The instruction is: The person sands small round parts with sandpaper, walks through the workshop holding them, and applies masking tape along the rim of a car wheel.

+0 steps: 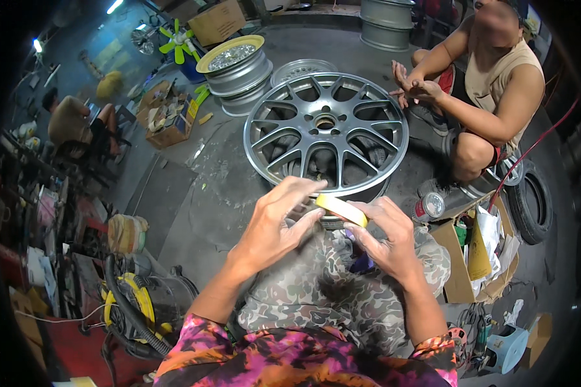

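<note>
Head view: yellow tape roll (341, 209) (between hands)

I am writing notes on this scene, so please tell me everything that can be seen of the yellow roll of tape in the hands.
The yellow roll of tape is a narrow ring, pale yellow, looking like masking tape. It is tilted, its flat side partly facing the camera. The left hand and the right hand pinch it from both sides over the person's camouflage-clad knees, just in front of the grey alloy wheel lying on the floor.
</note>
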`<state>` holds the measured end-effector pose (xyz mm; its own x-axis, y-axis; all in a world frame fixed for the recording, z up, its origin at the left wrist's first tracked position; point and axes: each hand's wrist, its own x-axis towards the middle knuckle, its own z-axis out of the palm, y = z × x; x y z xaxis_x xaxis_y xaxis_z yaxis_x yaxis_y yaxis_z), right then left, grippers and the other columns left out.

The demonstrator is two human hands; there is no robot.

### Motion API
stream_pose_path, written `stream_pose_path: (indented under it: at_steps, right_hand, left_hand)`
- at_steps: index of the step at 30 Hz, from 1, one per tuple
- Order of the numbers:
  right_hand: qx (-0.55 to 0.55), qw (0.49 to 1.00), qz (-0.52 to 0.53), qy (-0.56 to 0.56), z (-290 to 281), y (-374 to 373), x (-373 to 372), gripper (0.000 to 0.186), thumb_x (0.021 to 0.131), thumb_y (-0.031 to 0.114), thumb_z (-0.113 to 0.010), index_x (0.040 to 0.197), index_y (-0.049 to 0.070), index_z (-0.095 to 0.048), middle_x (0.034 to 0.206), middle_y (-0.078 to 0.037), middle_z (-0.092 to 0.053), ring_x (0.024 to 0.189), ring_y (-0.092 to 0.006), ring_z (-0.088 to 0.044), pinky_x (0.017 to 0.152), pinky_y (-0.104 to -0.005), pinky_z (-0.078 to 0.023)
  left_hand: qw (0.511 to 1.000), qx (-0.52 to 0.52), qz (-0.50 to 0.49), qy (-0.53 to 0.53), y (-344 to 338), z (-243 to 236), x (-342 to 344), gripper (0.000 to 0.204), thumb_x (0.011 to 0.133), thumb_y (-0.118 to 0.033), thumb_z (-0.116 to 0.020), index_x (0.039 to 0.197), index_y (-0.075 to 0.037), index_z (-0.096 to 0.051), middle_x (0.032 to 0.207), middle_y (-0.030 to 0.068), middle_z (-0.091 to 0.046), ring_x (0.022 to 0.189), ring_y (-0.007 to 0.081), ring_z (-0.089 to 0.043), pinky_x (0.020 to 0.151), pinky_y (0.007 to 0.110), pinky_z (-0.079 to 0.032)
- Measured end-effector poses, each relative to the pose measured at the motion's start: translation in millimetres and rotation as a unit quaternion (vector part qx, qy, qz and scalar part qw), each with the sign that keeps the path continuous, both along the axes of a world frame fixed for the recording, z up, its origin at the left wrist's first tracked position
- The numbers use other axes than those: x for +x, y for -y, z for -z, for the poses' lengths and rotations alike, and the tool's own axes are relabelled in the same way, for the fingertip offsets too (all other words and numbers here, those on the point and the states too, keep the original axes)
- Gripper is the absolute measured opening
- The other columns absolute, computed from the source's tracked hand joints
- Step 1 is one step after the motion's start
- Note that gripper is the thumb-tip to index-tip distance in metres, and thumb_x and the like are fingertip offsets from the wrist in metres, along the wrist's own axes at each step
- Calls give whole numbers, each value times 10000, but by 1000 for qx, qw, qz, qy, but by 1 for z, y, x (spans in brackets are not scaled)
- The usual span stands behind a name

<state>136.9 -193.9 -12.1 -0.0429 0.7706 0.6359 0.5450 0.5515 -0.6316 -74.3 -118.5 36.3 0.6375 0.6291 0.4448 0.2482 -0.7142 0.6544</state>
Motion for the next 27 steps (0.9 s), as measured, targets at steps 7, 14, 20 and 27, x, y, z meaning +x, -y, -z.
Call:
stream_pose_path:
  at_steps: [7,14,20,27]
  right_hand:
    - [28,990,99,99,19,-2,-8,394,688,77,-778,1064,2,-690,789,-86,-588,699,-264,-562,618,-370,-474]
    - [56,972,119,194,23,2,-13,470,680,138,-791,1127,38,-689,807,-55,-571,740,-237,-566,652,-355,-473]
    - [71,965,118,223,21,7,-18,483,680,165,-796,1135,43,-689,813,-50,-566,750,-233,-566,655,-347,-463]
    - [9,991,47,122,24,7,-29,398,746,186,-795,1091,25,-679,774,-87,-549,692,-262,-572,616,-373,-472]
  left_hand:
    - [995,-58,-65,51,10,17,10,315,823,-32,-742,1128,14,-676,983,109,-657,810,191,-643,721,303,-542]
    - [995,13,-76,55,7,34,14,223,827,-16,-732,1038,32,-676,935,119,-656,777,199,-657,683,302,-533]
    - [987,-115,-90,64,6,36,6,103,864,-4,-696,951,44,-670,881,69,-664,749,102,-639,623,257,-505]
    - [925,-356,-94,97,6,42,-8,119,968,-124,-602,987,-6,-613,805,-51,-549,668,12,-433,586,194,-382]
